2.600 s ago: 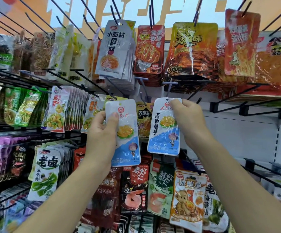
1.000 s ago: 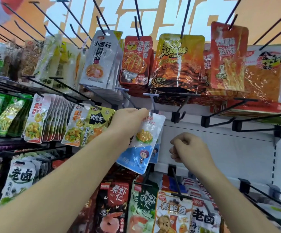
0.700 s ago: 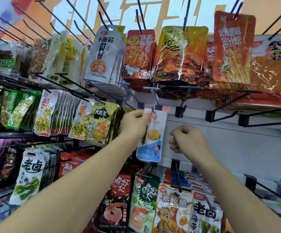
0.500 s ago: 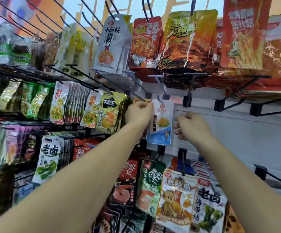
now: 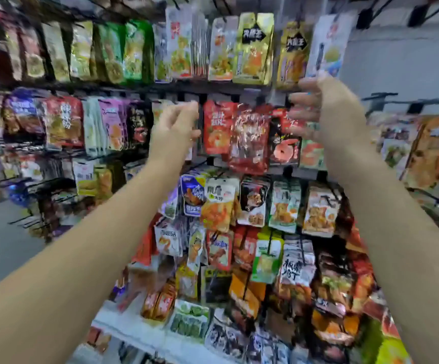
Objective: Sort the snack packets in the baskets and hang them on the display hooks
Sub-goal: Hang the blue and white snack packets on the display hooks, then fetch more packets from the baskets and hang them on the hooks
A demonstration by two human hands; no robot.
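The view is blurred by motion. The white and blue snack packet (image 5: 327, 46) hangs on a hook at the upper right, next to yellow packets (image 5: 255, 48). My left hand (image 5: 176, 127) hovers in front of the rack's middle row, with loosely curled fingers and nothing in it. My right hand (image 5: 315, 109) is just below the white and blue packet, apart from it, its fingers loose and spread, holding nothing. No basket is in view.
The display rack is dense with hanging packets: green ones (image 5: 123, 51) at upper left, red ones (image 5: 247, 137) between my hands, mixed rows (image 5: 260, 206) below. Bare black hooks (image 5: 386, 98) stick out to the right. Grey floor (image 5: 3, 245) lies at the left.
My left hand has let go of the white and blue packet, which now hangs on its hook. Both hands have dropped away from it, and the view has swung downward over the lower rows.
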